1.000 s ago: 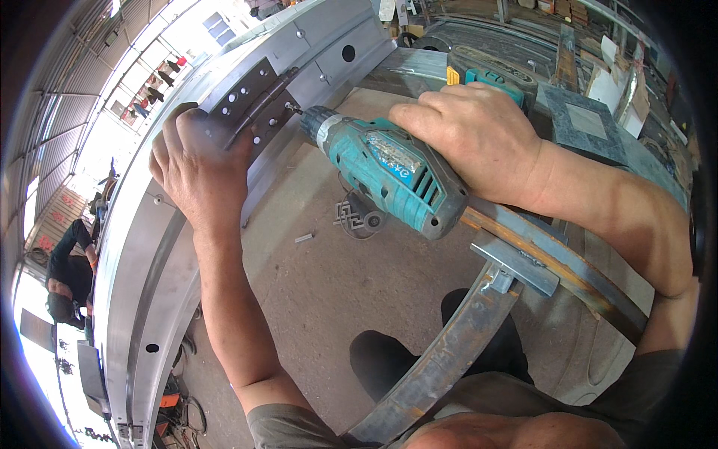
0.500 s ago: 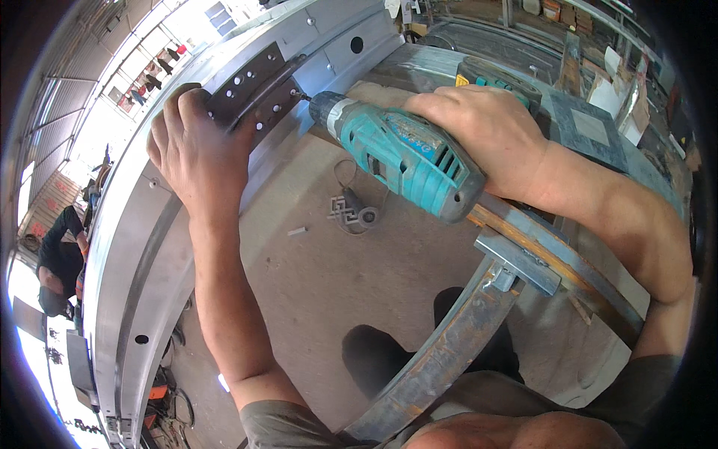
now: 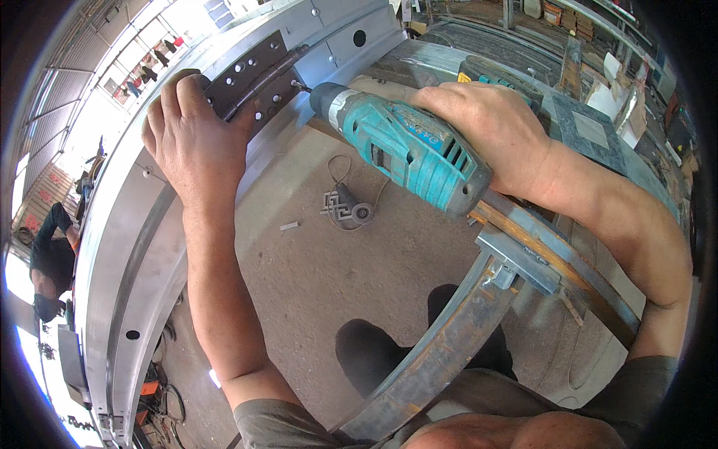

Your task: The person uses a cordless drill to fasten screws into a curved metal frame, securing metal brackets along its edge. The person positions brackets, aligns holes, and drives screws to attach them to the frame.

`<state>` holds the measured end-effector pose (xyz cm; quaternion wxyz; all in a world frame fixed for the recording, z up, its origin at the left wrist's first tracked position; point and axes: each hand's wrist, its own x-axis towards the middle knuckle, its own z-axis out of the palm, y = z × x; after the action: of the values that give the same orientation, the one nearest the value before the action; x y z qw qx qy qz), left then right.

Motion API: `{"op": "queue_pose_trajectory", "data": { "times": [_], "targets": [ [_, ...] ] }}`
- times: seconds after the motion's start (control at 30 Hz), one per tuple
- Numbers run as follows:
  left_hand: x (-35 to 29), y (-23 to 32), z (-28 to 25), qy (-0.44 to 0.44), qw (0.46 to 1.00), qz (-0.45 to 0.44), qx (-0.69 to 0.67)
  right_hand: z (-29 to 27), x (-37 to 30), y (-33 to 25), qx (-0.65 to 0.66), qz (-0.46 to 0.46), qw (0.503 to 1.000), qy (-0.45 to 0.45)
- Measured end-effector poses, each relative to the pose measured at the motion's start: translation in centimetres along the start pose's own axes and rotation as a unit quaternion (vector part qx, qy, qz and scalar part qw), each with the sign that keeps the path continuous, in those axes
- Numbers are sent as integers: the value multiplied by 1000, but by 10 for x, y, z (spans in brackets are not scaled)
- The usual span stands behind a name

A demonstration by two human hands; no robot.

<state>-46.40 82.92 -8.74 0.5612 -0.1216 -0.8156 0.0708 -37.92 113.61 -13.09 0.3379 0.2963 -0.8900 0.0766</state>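
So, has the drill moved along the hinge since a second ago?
No, no clear shift either way: against the hinge, the drill still points at the same corner.

it's teal all over the drill (image 3: pixel 415 153), scuffed with grey, a blue label (image 3: pixel 419 127) on it, silver collar (image 3: pixel 342 107), black chuck (image 3: pixel 323 98) at the nose! just off that nose, the hinge (image 3: pixel 258 78) comes up dark brown, dotted with bright white spots. left of the drill, the long beam (image 3: pixel 120 247) gleams silver-grey, a darker grey stripe running along it. below the drill, the floor (image 3: pixel 292 299) is dusty grey-brown, and there's a steel bar (image 3: pixel 441 363), grey blotched with rusty orange. black trousers (image 3: pixel 366 358) beneath the drill too, an olive-grey sleeve (image 3: pixel 277 426) lower left of it. right of the drill, a plate (image 3: pixel 572 118) of mottled blue-grey, one pale square inside!
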Motion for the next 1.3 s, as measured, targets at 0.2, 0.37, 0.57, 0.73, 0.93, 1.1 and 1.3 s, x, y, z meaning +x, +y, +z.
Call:
{"op": "queue_pose_trajectory", "data": {
  "times": [0.2,0.37,0.57,0.73,0.93,1.1,1.3],
  "targets": [
    [0,-3,1,8,1000,11,-17,-3,1,0,6,1,1000,-20],
    [0,-3,2,18,999,12,-23,-1,1,2,2,2,1000,-15],
    [0,-3,2,24,999,18,-19,-2,0,2,15,-5,1000,-12],
    [-2,-3,2,21,999,20,-14,-5,-1,1,-2,-27,1000,-1],
    [-1,-4,3,14,1000,19,-13,-1,0,2,-9,-21,1000,-4],
    [-1,-4,3,17,1000,20,-9,0,-2,2,-11,-17,1000,-13],
    [-1,-3,2,19,1000,19,-13,-3,-1,2,-8,-18,1000,-19]
  ]
}}
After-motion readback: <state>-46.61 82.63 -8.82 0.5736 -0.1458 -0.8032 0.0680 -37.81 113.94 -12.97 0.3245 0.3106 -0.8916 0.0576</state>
